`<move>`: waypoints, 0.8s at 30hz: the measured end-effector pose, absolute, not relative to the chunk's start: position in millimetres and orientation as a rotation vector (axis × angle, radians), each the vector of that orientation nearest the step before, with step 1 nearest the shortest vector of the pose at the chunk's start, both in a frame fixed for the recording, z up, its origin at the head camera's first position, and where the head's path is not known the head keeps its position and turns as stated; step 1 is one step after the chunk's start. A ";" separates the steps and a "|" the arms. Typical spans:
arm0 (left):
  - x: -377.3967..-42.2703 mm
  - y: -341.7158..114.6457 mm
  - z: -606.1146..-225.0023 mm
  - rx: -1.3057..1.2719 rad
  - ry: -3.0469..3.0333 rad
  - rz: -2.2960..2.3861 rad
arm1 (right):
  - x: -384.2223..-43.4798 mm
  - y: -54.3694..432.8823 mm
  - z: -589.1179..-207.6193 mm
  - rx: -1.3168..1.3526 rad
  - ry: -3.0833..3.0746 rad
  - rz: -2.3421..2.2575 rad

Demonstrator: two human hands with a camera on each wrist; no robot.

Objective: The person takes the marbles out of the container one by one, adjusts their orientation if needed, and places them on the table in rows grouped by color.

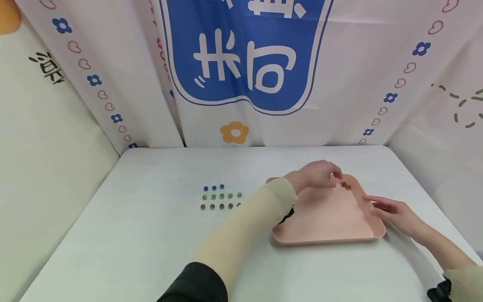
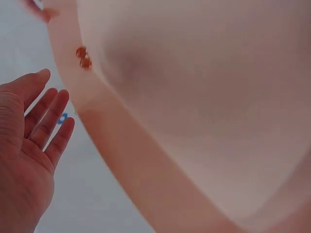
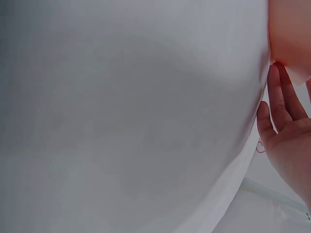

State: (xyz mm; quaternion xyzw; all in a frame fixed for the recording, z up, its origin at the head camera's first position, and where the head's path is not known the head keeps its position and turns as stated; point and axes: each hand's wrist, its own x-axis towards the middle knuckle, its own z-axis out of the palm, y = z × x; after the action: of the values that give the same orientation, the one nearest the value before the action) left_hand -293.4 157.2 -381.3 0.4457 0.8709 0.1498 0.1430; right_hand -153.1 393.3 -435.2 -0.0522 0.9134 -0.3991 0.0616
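Observation:
A pink tray (image 1: pixel 324 214) lies on the right half of the table, with two brown glass marbles (image 1: pixel 345 186) together in its back right corner. Over the tray's back rim reaches my left hand (image 1: pixel 318 174); its fingers are spread and slightly bent in the left wrist view, with nothing between them. The same brown marbles (image 2: pixel 83 57) appear just beyond those fingertips. My right hand (image 1: pixel 396 214) is at the tray's right side, its extended fingers touching the rim. In the right wrist view, the fingertips (image 3: pixel 273 73) meet the outside of the tray's wall.
Left of the tray, small marbles stand in rows on the white table (image 1: pixel 113 239): three blue marbles (image 1: pixel 214 188) at the back, several green marbles (image 1: pixel 222 196), then several brown marbles (image 1: pixel 221 206) in front. My left sleeve (image 1: pixel 245 226) partly covers the rows' right end. A printed curtain (image 1: pixel 234 92) hangs behind.

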 end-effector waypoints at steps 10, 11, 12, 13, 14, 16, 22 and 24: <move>-284.4 175.4 -401.4 1.207 2.378 0.477 | -152.1 394.1 -436.7 -0.172 2.764 -1.253; -283.4 174.9 -402.5 1.181 2.377 0.487 | -152.1 393.8 -437.0 -0.178 2.763 -1.266; -281.9 174.1 -403.2 1.146 2.375 0.502 | -152.2 393.6 -437.4 -0.183 2.764 -1.275; -280.4 173.1 -403.8 1.096 2.371 0.522 | -152.2 393.0 -437.5 -0.187 2.764 -1.283; -278.6 172.1 -404.1 1.054 2.365 0.545 | -152.3 392.5 -437.4 -0.186 2.763 -1.283; -275.7 170.9 -404.0 1.009 2.353 0.582 | -152.2 391.7 -436.9 -0.185 2.772 -1.266; -273.3 172.0 -405.7 1.017 2.346 0.608 | -151.2 393.1 -435.3 -0.183 2.781 -1.250; -273.6 172.9 -406.9 1.041 2.371 0.563 | -150.8 394.3 -435.5 -0.193 2.787 -1.257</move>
State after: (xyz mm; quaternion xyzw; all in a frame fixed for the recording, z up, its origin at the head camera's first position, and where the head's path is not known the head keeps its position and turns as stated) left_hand -273.6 172.9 -406.9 0.3810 0.8679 0.2060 0.2433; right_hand -150.8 394.3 -435.5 -0.0629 0.9091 -0.4099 0.0391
